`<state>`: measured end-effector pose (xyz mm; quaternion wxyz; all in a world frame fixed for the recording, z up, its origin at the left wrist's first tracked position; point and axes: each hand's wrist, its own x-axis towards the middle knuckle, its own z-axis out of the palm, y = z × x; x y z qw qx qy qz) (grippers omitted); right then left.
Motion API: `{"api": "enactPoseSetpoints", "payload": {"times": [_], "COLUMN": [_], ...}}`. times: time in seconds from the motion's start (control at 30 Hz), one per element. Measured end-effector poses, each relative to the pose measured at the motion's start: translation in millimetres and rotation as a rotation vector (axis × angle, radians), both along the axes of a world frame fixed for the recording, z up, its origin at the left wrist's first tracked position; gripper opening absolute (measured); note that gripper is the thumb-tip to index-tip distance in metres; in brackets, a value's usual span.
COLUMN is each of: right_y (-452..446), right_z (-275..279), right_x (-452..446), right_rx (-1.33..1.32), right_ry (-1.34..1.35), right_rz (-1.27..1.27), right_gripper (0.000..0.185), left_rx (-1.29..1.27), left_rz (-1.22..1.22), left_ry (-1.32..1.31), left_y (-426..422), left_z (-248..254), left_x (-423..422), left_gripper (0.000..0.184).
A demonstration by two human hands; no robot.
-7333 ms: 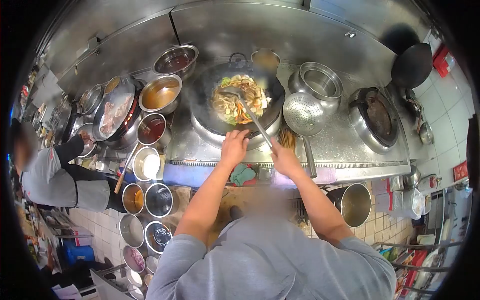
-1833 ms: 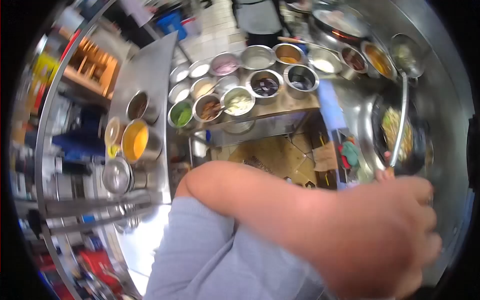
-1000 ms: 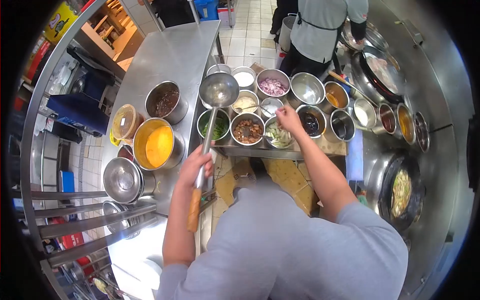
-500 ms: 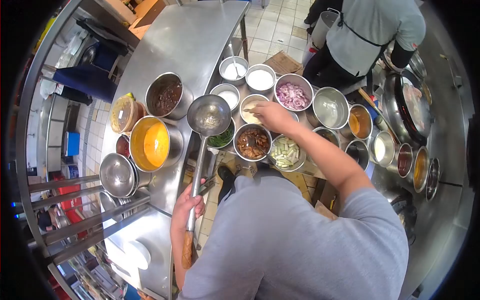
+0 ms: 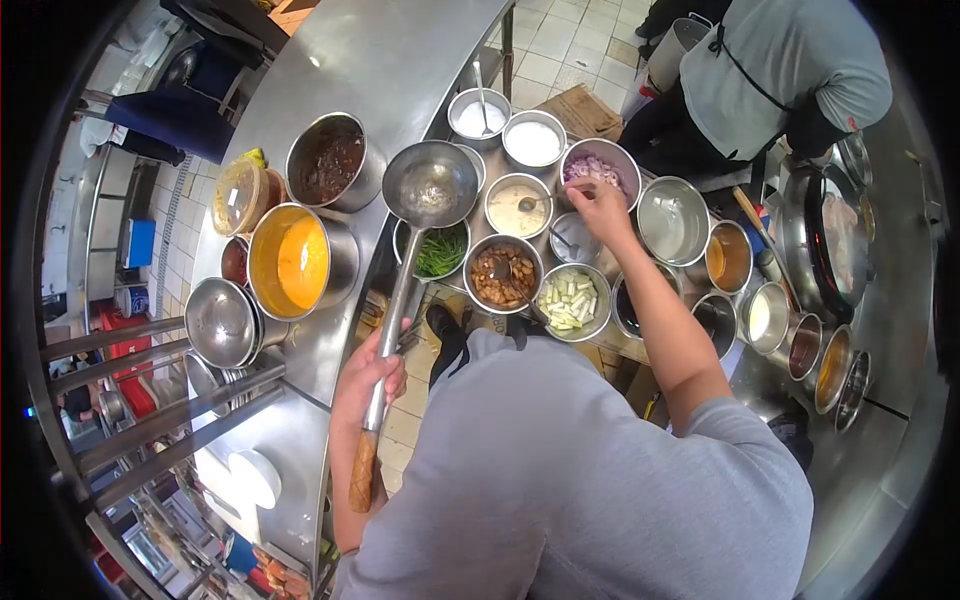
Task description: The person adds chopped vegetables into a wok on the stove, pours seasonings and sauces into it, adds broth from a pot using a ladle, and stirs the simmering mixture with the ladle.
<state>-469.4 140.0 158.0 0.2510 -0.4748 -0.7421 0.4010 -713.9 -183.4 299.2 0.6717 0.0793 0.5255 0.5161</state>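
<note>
My left hand point(image 5: 370, 385) is wrapped round the metal shaft of a long ladle point(image 5: 430, 185), just above its wooden grip. The ladle's bowl is held up over the left edge of a pot of chopped greens point(image 5: 440, 252). Fingers pinched, my right hand point(image 5: 603, 212) is at the near edge of a pot of chopped purple onion point(image 5: 592, 172). It holds the handle end of a small spoon point(image 5: 527, 203), whose bowl is over a pot of pale, cream-coloured powder point(image 5: 512, 215). Below are pots of brown chunks point(image 5: 492, 277) and pale green pieces point(image 5: 570, 302).
At the left, a steel counter point(image 5: 400, 50) bears an orange-liquid pot point(image 5: 302, 262), a dark-sauce pot point(image 5: 330, 165) and stacked bowls point(image 5: 222, 325). A person in a grey shirt point(image 5: 760, 80) stands at the upper right, beside a large pan point(image 5: 838, 235). A cardboard box point(image 5: 582, 112) lies beyond the pots.
The view has turned from the wok to the pots. Since half a second ago, my right hand has moved from over the cream powder towards the onion pot. My left hand still holds the ladle.
</note>
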Motion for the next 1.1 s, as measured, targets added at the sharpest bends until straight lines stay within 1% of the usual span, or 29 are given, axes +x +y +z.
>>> {"api": "enactPoseSetpoints", "payload": {"times": [0.07,0.2,0.27,0.33,0.47,0.57,0.6,0.63,0.7,0.73,0.8,0.83,0.87,0.93,0.97,1.0,1.03,1.07,1.1], "right_y": [-8.4,-19.6,-24.1,-25.8,-29.4,-23.7,-19.0,-17.2,-15.2,-14.3,-9.2,-5.4,3.3,18.1,24.5,28.6,34.3,39.7,46.7], "right_z": [-2.1,-6.5,-8.2,-6.4,-2.7,-20.3,-26.8,-20.8,1.2,11.6,25.9,20.2,17.9,20.5,26.5,30.2,34.2,36.9,26.7], "right_x": [-9.5,-18.9,-20.5,-19.8,-17.8,-12.9,-7.9,-5.9,-4.6,-5.2,-5.4,-5.7,-2.7,-0.3,2.4,1.6,-0.5,-1.7,-6.0], "right_rx": [0.054,0.017,0.013,-0.052,-0.075,-0.185,-0.180,-0.303,-0.534,-0.529,-0.758,-0.446,-0.438,-0.114,-0.017,-0.010,0.084,0.176,0.252], "right_ry": [-0.050,-0.113,-0.082,-0.079,-0.076,0.088,0.094,0.181,0.342,0.347,0.549,0.428,0.432,0.515,0.372,0.373,0.303,0.228,0.198], "right_rz": [-0.008,0.013,0.029,0.103,0.123,0.015,0.021,-0.034,-0.129,-0.123,-0.213,-0.177,-0.175,-0.216,-0.271,-0.274,-0.271,-0.273,-0.263], "right_gripper": [0.020,0.019,0.019,0.019,0.019,0.019,0.019,0.017,0.014,0.014,0.011,0.011,0.011,0.010,0.012,0.012,0.013,0.014,0.017], "left_rx": [-0.001,0.006,-0.002,0.004,0.002,-0.026,-0.060,-0.093,-0.092,-0.094,-0.088,-0.091,-0.094,-0.065,-0.009,0.045,0.101,0.107,0.174], "left_rz": [0.011,-0.004,-0.011,-0.020,-0.024,-0.023,-0.066,-0.108,-0.111,-0.123,-0.151,-0.164,-0.177,-0.207,-0.181,-0.159,-0.133,-0.146,-0.084], "left_ry": [0.006,0.049,0.073,0.094,0.100,0.144,0.218,0.293,0.311,0.320,0.328,0.298,0.268,0.235,0.084,-0.069,-0.161,-0.165,-0.286], "left_y": [5.6,14.4,14.5,14.9,15.2,17.7,19.1,20.3,22.3,23.1,26.6,29.7,32.7,36.2,37.2,37.8,38.7,38.4,37.4], "left_z": [2.8,1.4,1.1,-0.7,-3.5,-2.6,-2.1,-1.8,-5.2,-7.5,-8.2,-7.6,-7.1,-7.2,-9.6,-11.0,-10.2,-9.3,-8.1], "left_x": [2.8,5.4,6.5,7.8,5.5,5.7,5.6,5.4,6.8,6.9,7.0,9.3,10.5,8.6,7.7,7.8,8.5,8.9,8.8], "left_gripper": [0.054,0.053,0.053,0.052,0.052,0.052,0.051,0.051,0.050,0.050,0.049,0.050,0.051,0.049,0.050,0.050,0.054,0.054,0.055]}}
